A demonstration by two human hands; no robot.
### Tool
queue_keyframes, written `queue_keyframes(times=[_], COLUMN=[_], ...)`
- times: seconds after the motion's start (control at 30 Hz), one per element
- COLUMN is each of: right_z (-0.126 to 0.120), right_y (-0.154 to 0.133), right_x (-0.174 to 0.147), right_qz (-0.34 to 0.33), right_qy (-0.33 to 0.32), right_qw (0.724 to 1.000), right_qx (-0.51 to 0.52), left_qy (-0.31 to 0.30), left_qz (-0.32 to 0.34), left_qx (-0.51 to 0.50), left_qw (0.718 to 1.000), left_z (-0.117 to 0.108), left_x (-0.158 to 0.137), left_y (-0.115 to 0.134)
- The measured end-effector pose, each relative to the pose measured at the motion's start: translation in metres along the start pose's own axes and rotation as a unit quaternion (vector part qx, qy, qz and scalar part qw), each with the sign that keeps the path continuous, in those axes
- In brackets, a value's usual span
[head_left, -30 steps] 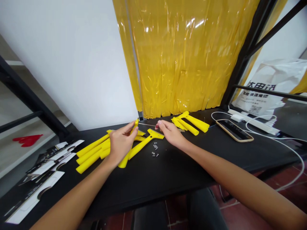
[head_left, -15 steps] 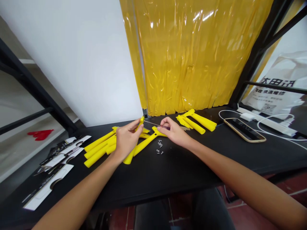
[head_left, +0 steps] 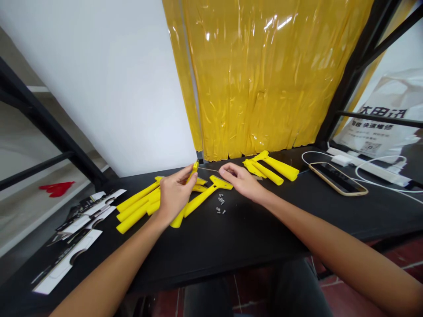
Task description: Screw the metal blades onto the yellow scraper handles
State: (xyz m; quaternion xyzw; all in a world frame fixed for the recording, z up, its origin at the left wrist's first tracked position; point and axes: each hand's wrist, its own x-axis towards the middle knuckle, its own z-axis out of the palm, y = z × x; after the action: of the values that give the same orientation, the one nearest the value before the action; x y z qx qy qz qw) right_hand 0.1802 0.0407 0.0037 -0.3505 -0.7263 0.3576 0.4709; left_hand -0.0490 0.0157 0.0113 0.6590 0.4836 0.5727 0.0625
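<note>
My left hand (head_left: 176,190) is closed around a yellow scraper (head_left: 178,219), its head end pointing up between thumb and fingers. My right hand (head_left: 243,179) grips a screwdriver (head_left: 209,169); its thin shaft reaches left to the head of the held scraper, and the fingers hide its handle. Whether the tip sits in a screw is too small to tell. Between the hands lies another yellow scraper (head_left: 202,199), with several small screws (head_left: 220,200) beside it. More yellow scrapers (head_left: 137,210) lie left of my left hand, partly covered by it.
Several yellow scrapers (head_left: 277,168) lie at the back right. Beyond them are a phone (head_left: 337,178), white cables and a power strip (head_left: 380,171). Printed card pieces (head_left: 71,262) are piled at the left of the black table (head_left: 251,246). A yellow plastic curtain (head_left: 264,88) hangs behind.
My right fingers have shifted slightly left and curled differently around the screwdriver, uncovering more of the middle scraper's head. My left hand keeps its hold, nearly still.
</note>
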Motion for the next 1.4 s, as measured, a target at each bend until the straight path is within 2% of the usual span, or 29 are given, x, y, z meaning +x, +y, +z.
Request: queue_keyframes(times=[0.1, 0.23, 0.4, 0.6, 0.73, 0.83, 0.97, 1.03, 1.23, 1.4], right_z=[-0.0010, -0.0047, -0.0038, -0.0049, -0.0048, -0.0042, -0.0047, -0.0045, -0.0040, -0.0066], right_y=[-0.0010, -0.0012, -0.0011, 0.0023, 0.0024, 0.0012, 0.0015, 0.0017, 0.0014, 0.0031], right_x=[-0.0003, 0.0008, 0.0011, 0.0012, 0.0024, 0.0014, -0.0003, -0.0003, 0.0006, 0.0005], right_qz=[0.010, 0.010, -0.027, 0.008, -0.007, 0.006, 0.025, 0.020, -0.006, -0.018], right_qy=[-0.007, -0.046, -0.008, -0.047, -0.020, -0.007, -0.058, -0.069, -0.021, -0.054], right_qw=[0.999, 0.998, 0.999, 0.999, 1.000, 1.000, 0.998, 0.997, 1.000, 0.998], right_qx=[0.038, 0.042, 0.023, 0.021, 0.009, 0.025, 0.032, 0.017, 0.004, -0.024], left_qy=[0.002, 0.015, 0.022, 0.000, 0.001, 0.002, 0.000, 0.001, -0.006, -0.018], left_qz=[-0.011, 0.009, 0.029, 0.008, 0.017, 0.014, 0.002, 0.008, 0.030, 0.029], left_qx=[-0.010, -0.001, 0.020, -0.008, -0.003, 0.001, -0.009, 0.000, 0.036, 0.011], left_qw=[1.000, 1.000, 0.999, 1.000, 1.000, 1.000, 1.000, 1.000, 0.999, 0.999], left_z=[-0.0005, -0.0029, -0.0042, -0.0021, -0.0008, -0.0012, -0.0025, -0.0029, -0.0039, -0.0040], left_x=[0.0023, 0.0041, 0.0046, 0.0028, 0.0004, 0.0005, 0.0019, 0.0024, 0.0037, 0.0033], left_y=[-0.0045, -0.0012, 0.0016, -0.0022, 0.0007, 0.0015, 0.0014, 0.0021, 0.0037, 0.0038])
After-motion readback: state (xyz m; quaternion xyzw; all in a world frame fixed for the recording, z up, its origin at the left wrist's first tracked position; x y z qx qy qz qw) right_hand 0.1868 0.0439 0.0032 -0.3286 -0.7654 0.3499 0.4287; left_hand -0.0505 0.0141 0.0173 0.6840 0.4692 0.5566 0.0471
